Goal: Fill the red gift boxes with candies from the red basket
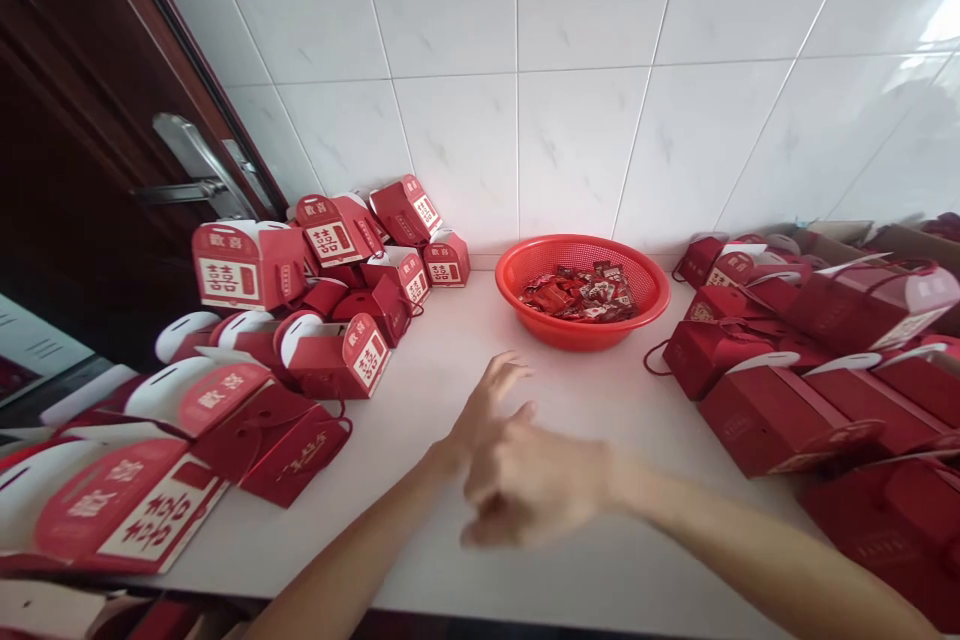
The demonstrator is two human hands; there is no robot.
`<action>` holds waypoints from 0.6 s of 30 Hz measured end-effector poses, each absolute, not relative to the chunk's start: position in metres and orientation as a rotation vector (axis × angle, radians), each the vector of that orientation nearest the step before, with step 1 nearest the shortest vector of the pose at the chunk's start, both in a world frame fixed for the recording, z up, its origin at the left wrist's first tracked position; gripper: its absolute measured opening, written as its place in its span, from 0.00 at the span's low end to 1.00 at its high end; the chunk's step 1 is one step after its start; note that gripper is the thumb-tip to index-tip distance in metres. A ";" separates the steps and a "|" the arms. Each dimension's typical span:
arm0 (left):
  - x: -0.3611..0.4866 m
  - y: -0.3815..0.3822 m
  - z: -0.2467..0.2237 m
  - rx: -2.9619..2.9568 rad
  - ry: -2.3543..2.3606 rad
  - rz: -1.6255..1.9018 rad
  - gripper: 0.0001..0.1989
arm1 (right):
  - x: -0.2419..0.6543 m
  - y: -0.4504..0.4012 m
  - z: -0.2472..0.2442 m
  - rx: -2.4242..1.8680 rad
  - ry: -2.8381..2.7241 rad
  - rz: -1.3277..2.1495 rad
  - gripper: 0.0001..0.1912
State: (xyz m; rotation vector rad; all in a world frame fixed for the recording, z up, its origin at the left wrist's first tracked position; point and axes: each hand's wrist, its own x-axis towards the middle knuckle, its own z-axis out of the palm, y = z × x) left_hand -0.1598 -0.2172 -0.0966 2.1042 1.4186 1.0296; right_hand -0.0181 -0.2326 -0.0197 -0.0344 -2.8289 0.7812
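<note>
Head view: left hand [487, 410] and right hand [536, 485] hover with fingers open, gripping nothing, near the counter's [390, 500] front edge. Red boxes [772, 420] stand well off to either side.

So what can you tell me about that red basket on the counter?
It's a round red plastic basket, shallow and bowl-like, with finely perforated mesh sides and a solid rim. It sits upright on the white counter, near the tiled wall, between groups of red boxes. Inside lies a loose pile of small red packets.
</note>
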 end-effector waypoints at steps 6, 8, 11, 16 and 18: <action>-0.192 -0.218 -0.063 2.278 1.523 1.102 0.10 | -0.038 -0.287 -0.107 -0.072 -3.005 0.391 0.18; -0.208 -0.230 -0.044 2.322 1.633 1.084 0.11 | -0.036 -0.290 -0.118 -0.086 -2.993 0.363 0.16; -0.241 -0.257 -0.012 2.328 1.842 1.008 0.14 | -0.032 -0.287 -0.124 -0.118 -2.978 0.403 0.15; -0.318 -0.305 0.014 2.019 2.486 0.762 0.16 | -0.035 -0.283 -0.134 -0.140 -2.939 0.516 0.18; -0.355 -0.318 0.003 1.960 2.550 0.696 0.19 | -0.037 -0.283 -0.137 -0.146 -2.936 0.533 0.19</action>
